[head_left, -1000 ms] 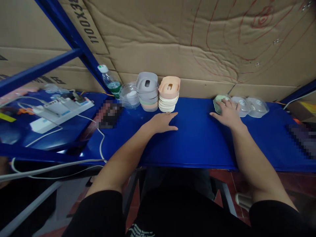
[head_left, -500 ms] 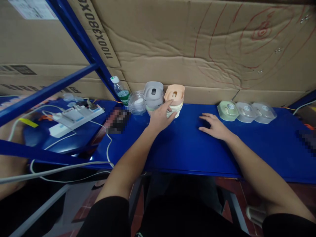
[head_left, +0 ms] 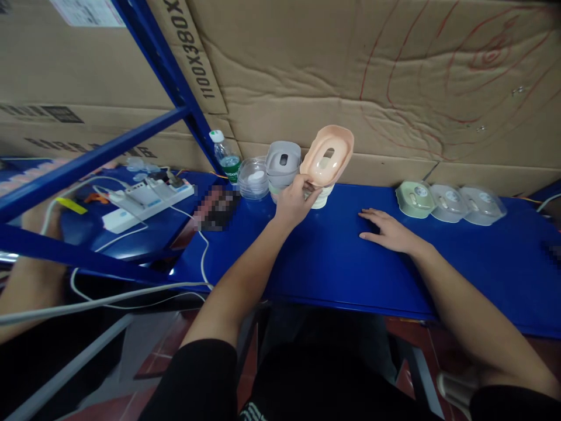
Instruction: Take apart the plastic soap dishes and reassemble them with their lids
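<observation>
My left hand (head_left: pixel 294 202) pinches the near edge of a peach plastic tray (head_left: pixel 322 169) with an oblong hole in its middle. The tray is tilted up above a stack of cream trays (head_left: pixel 323 197), mostly hidden behind it. Grey trays (head_left: pixel 283 159) are stacked just to the left, over paler ones. My right hand (head_left: pixel 385 229) rests on the blue table with its fingers apart and nothing in it. Beyond it, to the right, a green lidded box (head_left: pixel 415 200) and two grey lidded boxes (head_left: pixel 447 204) with clear covers stand in a row.
Clear round lids (head_left: pixel 253 180) are piled left of the trays, beside a water bottle (head_left: pixel 227 159). A white power strip (head_left: pixel 146 206) with cables lies beyond the blue frame post (head_left: pixel 162 64). Another person's arm (head_left: pixel 37 257) shows at far left. Cardboard (head_left: pixel 307 76) stands behind the table.
My left hand has lifted the peach tray's far side, tipping it up off the stack. My right hand stays on the table. The whole view has shifted slightly.
</observation>
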The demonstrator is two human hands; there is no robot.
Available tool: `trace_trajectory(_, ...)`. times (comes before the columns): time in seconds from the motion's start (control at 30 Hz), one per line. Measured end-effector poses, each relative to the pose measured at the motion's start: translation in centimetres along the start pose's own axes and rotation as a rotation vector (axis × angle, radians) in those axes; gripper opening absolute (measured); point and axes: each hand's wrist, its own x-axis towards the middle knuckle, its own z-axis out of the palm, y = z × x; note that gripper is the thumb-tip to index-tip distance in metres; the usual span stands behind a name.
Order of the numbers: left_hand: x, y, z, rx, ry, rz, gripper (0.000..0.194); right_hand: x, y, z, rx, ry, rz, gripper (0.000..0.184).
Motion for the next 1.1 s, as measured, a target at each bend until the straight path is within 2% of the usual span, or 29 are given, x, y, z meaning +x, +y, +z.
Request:
trace_trajectory(0.07,-0.5,0.6,-0.3,0.03,-0.002,0.019,0.031,0.0,-0.3,-0.2,0.009,0.009,0.018,0.076)
trace_trajectory(0.13,-1.1,1.3,-0.6,0.049,-0.053,0.069,0.032,-0.1,-0.6,-0.5,0.045,0.043,0.053,0.083)
trace_trajectory(0.27,-2.1,2.7,-0.7,0.03,-0.26,0.181,0.037,-0.3,-1.4,-1.2,0.162,0.218,0.111,0.099)
trace_trajectory(0.37,-2.5,3.2,-0.4,-0.021,-0.408,0.259,0.041,-0.4,-1.9,-1.8,0.148,0.352,0.1,0.101)
trace_trajectory(0.43,-2.7,3.1,-0.1,-0.075,-0.473,0.296,0.04,-0.5,-2.0,-2.0,0.101,0.404,0.097,0.094)
trace_trajectory(0.5,-2.8,3.0,0.2,-0.107,-0.494,0.294,0.039,-0.5,-2.0,-2.1,0.051,0.421,0.103,0.08)
trace_trajectory(0.6,-2.8,2.9,0.3,-0.077,-0.467,0.257,0.04,-0.5,-1.7,-1.9,0.037,0.449,0.089,0.062)
trace_trajectory(0.7,-2.6,3.0,0.1,0.005,-0.427,0.233,0.04,-0.4,-1.6,-1.7,0.1,0.479,0.071,0.055)
trace_trajectory(0.8,-2.3,3.1,-0.1,0.098,-0.44,0.229,0.046,-0.4,-2.0,-1.8,0.117,0.426,0.116,0.056)
trace_trajectory(0.87,-2.2,3.0,0.0,0.177,-0.488,0.226,0.051,-0.4,-2.5,-2.0,0.082,0.321,0.177,0.06)
trace_trajectory(1.0,-2.3,2.5,0.7,0.334,-0.672,0.185,0.058,-0.1,-3.1,-2.1,-0.099,0.037,0.349,0.072)
trace_trajectory(1.1,-2.4,2.3,1.1,0.357,-0.73,0.181,0.057,0.1,-3.2,-1.9,-0.123,-0.043,0.423,0.073)
